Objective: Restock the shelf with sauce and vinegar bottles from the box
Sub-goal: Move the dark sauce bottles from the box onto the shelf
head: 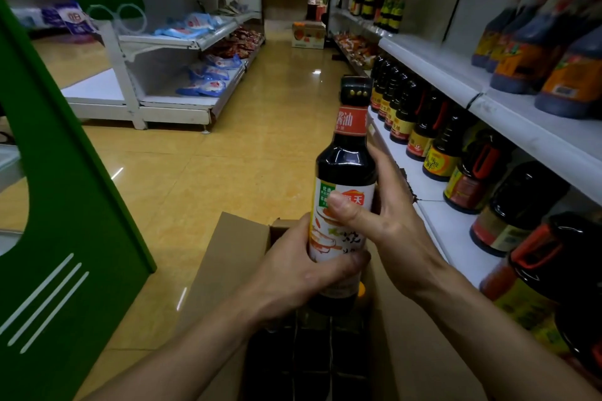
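A dark soy sauce bottle (347, 172) with a black cap, red neck band and white label stands upright in both my hands, above the open cardboard box (228, 257). My left hand (293, 273) grips its lower body from the left. My right hand (381, 218) wraps the label from the right, thumb across the front. Inside the box, dark bottle tops sit between cardboard dividers (312, 352). The white shelf (423, 185) to the right carries a row of dark sauce bottles (420, 127), with bare board in front of them.
The upper shelf (521, 127) on the right holds large jugs with orange labels (534, 52). A green panel (65, 238) stands close on the left. The aisle's yellow tiled floor (228, 156) runs ahead to another carton (308, 34). Across the aisle, white shelving (182, 42) holds blue packets.
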The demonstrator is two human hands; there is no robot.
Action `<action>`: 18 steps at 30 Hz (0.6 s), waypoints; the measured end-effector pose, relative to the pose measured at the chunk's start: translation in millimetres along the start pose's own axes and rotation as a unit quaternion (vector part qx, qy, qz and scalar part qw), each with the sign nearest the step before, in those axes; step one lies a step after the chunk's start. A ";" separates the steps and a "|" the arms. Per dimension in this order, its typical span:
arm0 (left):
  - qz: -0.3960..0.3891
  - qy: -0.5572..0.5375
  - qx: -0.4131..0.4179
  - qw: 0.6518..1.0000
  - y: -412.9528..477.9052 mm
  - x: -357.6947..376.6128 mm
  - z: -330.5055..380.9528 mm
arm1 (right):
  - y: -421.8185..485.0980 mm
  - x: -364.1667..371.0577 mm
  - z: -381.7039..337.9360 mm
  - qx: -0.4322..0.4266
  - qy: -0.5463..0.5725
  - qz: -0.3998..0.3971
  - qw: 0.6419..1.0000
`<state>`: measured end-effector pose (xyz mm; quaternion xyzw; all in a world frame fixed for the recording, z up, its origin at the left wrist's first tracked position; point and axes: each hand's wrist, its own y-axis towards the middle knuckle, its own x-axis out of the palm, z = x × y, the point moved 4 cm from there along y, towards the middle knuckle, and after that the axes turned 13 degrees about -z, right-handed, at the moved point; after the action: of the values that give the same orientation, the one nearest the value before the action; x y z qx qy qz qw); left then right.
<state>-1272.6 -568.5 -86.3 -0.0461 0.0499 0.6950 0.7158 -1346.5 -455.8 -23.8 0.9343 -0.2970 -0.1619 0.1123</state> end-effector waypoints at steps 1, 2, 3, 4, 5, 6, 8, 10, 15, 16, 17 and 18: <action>0.007 -0.001 0.006 1.000 0.9 0.1 -0.2 | 0.7 -0.3 1.1 0.004 0.010 -0.001 1.000; 0.016 0.000 0.009 1.000 2.1 0.1 -1.0 | 2.2 -0.5 2.9 0.008 0.023 0.000 1.000; 0.021 0.002 0.009 1.000 3.0 0.3 -2.0 | 3.9 -0.7 4.1 0.014 0.036 0.002 0.999; 0.025 0.004 0.008 1.000 3.7 0.7 -3.2 | 5.7 -1.1 5.1 0.021 0.046 0.007 0.999; 0.028 0.005 0.007 1.000 4.1 1.0 -4.0 | 7.4 -1.9 5.9 0.028 0.055 0.012 0.998; 0.030 0.005 0.006 1.000 4.5 1.1 -5.3 | 8.9 -2.7 7.1 0.034 0.061 0.017 0.997; 0.033 0.010 0.004 0.999 5.1 2.4 -8.5 | 10.3 -4.2 8.0 0.045 0.061 0.025 0.997; 0.034 0.013 0.002 0.999 5.5 3.5 -9.3 | 11.5 -5.2 8.0 0.046 0.054 0.030 0.997; 0.045 0.020 -0.001 0.999 10.8 1.8 -8.1 | 16.3 -6.4 8.7 0.057 0.061 0.046 0.995; 0.049 0.022 0.001 0.999 12.3 1.5 -7.3 | 17.5 -7.4 8.7 0.057 0.063 0.050 0.995; 0.053 0.024 0.003 0.998 14.1 1.4 -6.2 | 18.9 -8.9 7.5 0.056 0.061 0.054 0.995; 0.057 0.025 0.005 0.998 15.4 1.3 -5.4 | 20.0 -9.8 6.5 0.053 0.056 0.058 0.995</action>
<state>-1288.0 -567.4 -91.7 -0.0572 0.0733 0.7328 0.6740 -1366.9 -466.7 -21.4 0.9277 -0.3522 -0.0863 0.0883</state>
